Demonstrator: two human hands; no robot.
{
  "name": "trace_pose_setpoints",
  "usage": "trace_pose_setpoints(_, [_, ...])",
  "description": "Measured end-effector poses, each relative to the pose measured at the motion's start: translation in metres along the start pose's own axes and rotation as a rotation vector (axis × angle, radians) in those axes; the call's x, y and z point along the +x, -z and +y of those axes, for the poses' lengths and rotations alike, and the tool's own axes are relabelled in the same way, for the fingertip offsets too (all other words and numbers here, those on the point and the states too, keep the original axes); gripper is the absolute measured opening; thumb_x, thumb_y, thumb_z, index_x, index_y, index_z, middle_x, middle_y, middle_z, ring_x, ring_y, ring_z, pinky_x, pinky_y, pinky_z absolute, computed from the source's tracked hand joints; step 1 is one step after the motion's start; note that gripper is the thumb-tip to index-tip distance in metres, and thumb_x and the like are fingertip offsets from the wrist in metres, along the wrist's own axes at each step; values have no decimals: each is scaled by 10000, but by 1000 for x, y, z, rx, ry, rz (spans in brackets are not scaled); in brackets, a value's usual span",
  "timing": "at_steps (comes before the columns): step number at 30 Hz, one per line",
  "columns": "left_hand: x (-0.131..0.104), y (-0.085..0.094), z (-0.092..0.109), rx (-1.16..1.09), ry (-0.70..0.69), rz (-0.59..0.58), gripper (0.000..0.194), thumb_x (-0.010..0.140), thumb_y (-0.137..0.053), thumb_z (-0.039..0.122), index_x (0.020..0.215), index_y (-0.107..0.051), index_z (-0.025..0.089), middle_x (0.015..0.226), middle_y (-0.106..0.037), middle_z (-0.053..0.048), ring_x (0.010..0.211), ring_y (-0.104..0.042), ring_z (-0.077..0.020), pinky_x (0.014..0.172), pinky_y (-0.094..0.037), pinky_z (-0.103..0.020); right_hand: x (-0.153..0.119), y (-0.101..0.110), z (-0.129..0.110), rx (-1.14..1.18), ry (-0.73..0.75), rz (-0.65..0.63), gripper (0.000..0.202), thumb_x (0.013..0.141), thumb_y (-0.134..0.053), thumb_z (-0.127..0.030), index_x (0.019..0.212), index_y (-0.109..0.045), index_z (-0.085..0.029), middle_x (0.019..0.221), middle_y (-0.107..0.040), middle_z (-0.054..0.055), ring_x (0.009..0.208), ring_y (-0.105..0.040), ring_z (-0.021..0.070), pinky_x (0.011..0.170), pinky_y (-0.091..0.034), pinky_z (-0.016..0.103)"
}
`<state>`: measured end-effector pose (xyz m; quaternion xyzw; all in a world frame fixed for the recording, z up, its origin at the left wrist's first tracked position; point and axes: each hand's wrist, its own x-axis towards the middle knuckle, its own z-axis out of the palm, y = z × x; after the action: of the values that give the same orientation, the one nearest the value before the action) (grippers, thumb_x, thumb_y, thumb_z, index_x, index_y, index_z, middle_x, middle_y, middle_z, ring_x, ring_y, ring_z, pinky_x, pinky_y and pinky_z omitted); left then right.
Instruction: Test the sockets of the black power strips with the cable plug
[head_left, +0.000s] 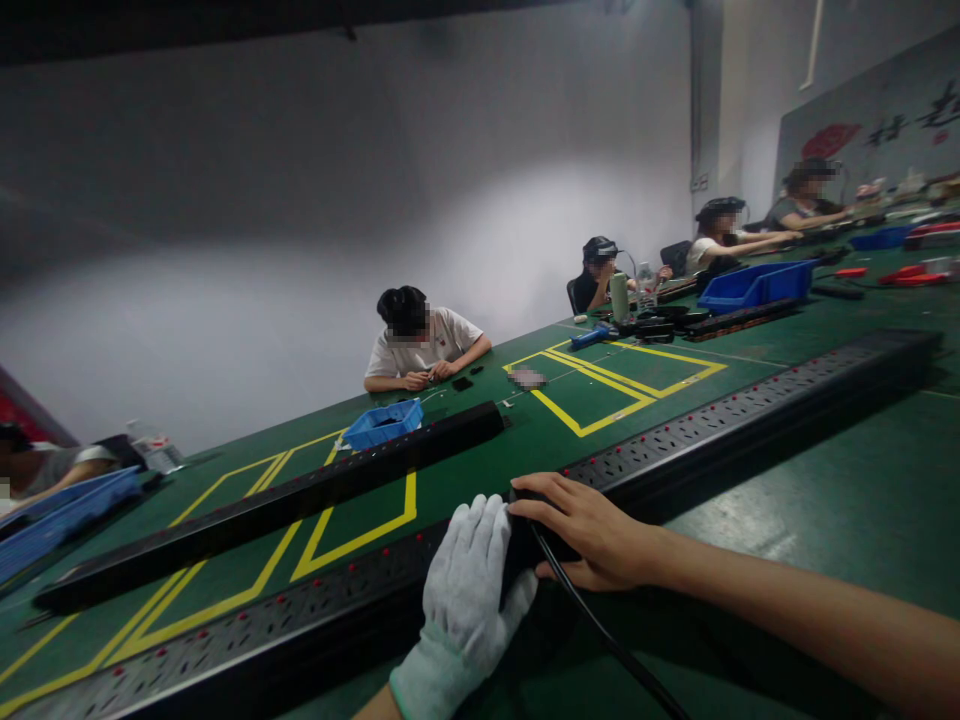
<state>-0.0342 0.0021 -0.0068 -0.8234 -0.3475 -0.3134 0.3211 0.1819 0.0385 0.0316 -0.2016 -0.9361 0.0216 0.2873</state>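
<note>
My left hand (469,590), in a white glove, lies over the end of a long black perforated bar (330,600) with red dots, its thumb on the near side. My right hand (592,530) is bare, its fingers bent around a black end piece beside the glove, where a black cable (592,620) comes out towards me. A second perforated bar (720,430) runs from behind my right hand to the upper right. What lies under my palms is hidden.
Beyond stands another long black bar (285,510) with a blue basket (384,424) behind it. A person (424,340) sits across the green table (480,450). More people, a larger blue bin (757,287) and a green bottle (619,298) are at the right; another blue bin (67,520) is far left.
</note>
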Motion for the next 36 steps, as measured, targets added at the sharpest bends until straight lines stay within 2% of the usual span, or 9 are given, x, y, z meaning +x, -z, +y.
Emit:
trace_pose_setpoints(16, [-3, -2, -1, 21, 22, -39, 599, 800, -583, 266, 1326, -380, 63, 1349, -417, -194, 1273, -352, -333, 1009, -385, -520, 0, 0, -1, 2, -1, 0, 545, 789, -568, -297, 1285, -387, -163, 1340, -362, 162, 1247, -341, 263, 1014, -329, 444])
trace_pose_setpoints(25, [1, 1, 1, 37, 17, -28, 591, 798, -587, 274, 1311, -396, 50, 1302, -468, -204, 1262, -372, -328, 1004, -394, -512, 1, 1, -2, -7, -16, -3, 549, 769, -560, -232, 1285, -387, -160, 1341, -364, 158, 1260, -327, 262, 1027, -322, 433])
trace_pose_setpoints(36, [-1, -1, 0, 61, 28, -31, 587, 799, -589, 305, 1298, -416, 49, 1337, -435, -191, 1264, -367, -333, 1001, -399, -506, 3, 3, -3, -20, -11, -8, 517, 780, -503, -167, 1284, -387, -161, 1340, -372, 153, 1265, -326, 253, 1026, -330, 434])
